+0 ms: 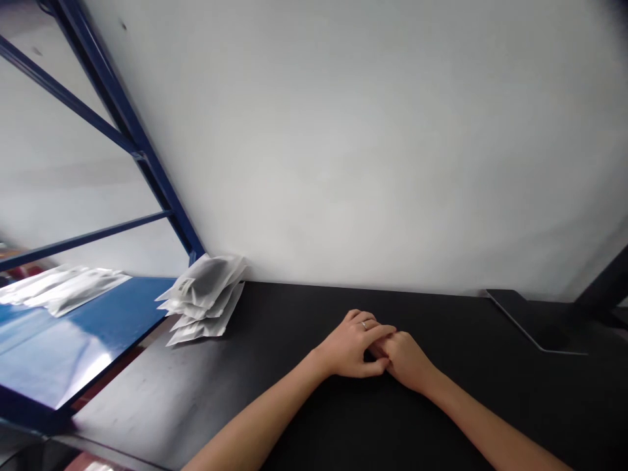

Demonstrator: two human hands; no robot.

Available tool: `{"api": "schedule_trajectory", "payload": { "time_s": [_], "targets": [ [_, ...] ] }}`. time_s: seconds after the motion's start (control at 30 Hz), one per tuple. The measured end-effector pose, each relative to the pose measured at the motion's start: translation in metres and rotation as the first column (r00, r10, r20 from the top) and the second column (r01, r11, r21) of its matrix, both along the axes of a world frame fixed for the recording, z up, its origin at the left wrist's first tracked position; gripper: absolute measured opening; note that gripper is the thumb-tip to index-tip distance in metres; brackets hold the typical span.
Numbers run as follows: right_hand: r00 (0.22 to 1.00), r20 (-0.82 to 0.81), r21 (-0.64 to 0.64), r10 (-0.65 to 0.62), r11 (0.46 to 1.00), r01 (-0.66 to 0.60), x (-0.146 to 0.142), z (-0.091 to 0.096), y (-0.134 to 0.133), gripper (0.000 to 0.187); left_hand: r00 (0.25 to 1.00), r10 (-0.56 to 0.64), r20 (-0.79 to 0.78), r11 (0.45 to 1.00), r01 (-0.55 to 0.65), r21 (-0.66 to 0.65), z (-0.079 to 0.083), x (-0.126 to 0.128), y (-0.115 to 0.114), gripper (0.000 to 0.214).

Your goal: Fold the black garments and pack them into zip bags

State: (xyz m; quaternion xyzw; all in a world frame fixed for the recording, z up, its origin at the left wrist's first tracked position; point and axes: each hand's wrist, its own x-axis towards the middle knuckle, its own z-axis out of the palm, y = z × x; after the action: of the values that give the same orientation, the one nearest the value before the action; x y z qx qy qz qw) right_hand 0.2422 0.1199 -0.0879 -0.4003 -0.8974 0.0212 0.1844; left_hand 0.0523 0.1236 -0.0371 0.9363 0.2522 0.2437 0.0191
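My left hand (354,345) rests on the black table (294,320), its fingers laid over my right hand (403,358). A ring (364,325) shows on one of its fingers, and the thumb lies against the right hand. The two hands touch and are folded together near the middle of the table. The right hand is curled with its knuckles up; its fingers are mostly covered by the left, so anything within them is hidden. Nearest to the left arm lies a stack of pale, translucent plastic bags (209,288) at the table's back left.
To the right stands a flat black plate (534,327) with a pale edge, beside a dark post (606,281). A blue metal frame (147,150) rises at left. More white bags (73,284) lie on a shiny blue surface (122,314). A white wall (367,144) closes the back.
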Motion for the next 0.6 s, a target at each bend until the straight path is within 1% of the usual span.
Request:
{"api": "schedule_trajectory", "payload": {
  "time_s": [0.07, 0.1, 0.17, 0.2, 0.27, 0.3, 0.37, 0.43, 0.5, 0.53, 0.6],
  "targets": [
    [0.999, -0.031, 0.039, -0.008, 0.999, 0.010, -0.001, 0.001, -0.001, 0.021, 0.997, 0.076, -0.009, 0.997, -0.076, 0.035, 0.012, -0.017, 0.003, 0.046],
    [0.999, -0.043, 0.058, -0.011, 0.998, 0.013, -0.002, 0.002, -0.002, 0.024, 0.991, 0.132, -0.008, 0.990, -0.132, 0.056, 0.018, -0.030, 0.005, 0.042],
    [0.998, -0.064, 0.093, -0.004, 0.996, 0.010, -0.003, 0.003, -0.003, 0.030, 0.964, 0.267, 0.001, 0.959, -0.266, 0.102, 0.030, -0.064, 0.010, 0.038],
    [0.997, -0.073, 0.107, 0.003, 0.994, 0.005, -0.003, 0.004, -0.003, 0.033, 0.938, 0.347, 0.010, 0.930, -0.345, 0.124, 0.035, -0.085, 0.013, 0.036],
    [0.996, -0.089, 0.131, 0.014, 0.991, -0.003, -0.003, 0.005, -0.003, 0.036, 0.866, 0.500, 0.028, 0.852, -0.497, 0.162, 0.046, -0.132, 0.015, 0.035],
    [0.995, -0.095, 0.141, 0.019, 0.990, -0.005, -0.004, 0.005, -0.003, 0.037, 0.820, 0.571, 0.038, 0.804, -0.568, 0.178, 0.050, -0.156, 0.015, 0.035],
    [0.994, -0.103, 0.154, 0.023, 0.988, -0.007, -0.004, 0.006, -0.003, 0.038, 0.715, 0.696, 0.063, 0.692, -0.692, 0.206, 0.056, -0.202, 0.009, 0.038],
    [0.994, -0.106, 0.163, 0.023, 0.987, -0.006, -0.005, 0.006, -0.003, 0.038, 0.612, 0.787, 0.083, 0.584, -0.781, 0.223, 0.058, -0.242, 0.001, 0.044],
    [0.994, -0.105, 0.167, 0.021, 0.986, -0.003, -0.005, 0.006, -0.003, 0.037, 0.521, 0.849, 0.093, 0.491, -0.841, 0.228, 0.053, -0.271, -0.007, 0.051],
    [0.995, -0.103, 0.167, 0.019, 0.986, -0.001, -0.006, 0.006, -0.003, 0.036, 0.489, 0.868, 0.088, 0.460, -0.858, 0.227, 0.049, -0.282, -0.010, 0.054],
    [0.995, -0.098, 0.168, 0.010, 0.986, 0.006, -0.006, 0.006, -0.003, 0.035, 0.449, 0.891, 0.071, 0.425, -0.878, 0.222, 0.040, -0.297, -0.012, 0.056]
  ]
}}
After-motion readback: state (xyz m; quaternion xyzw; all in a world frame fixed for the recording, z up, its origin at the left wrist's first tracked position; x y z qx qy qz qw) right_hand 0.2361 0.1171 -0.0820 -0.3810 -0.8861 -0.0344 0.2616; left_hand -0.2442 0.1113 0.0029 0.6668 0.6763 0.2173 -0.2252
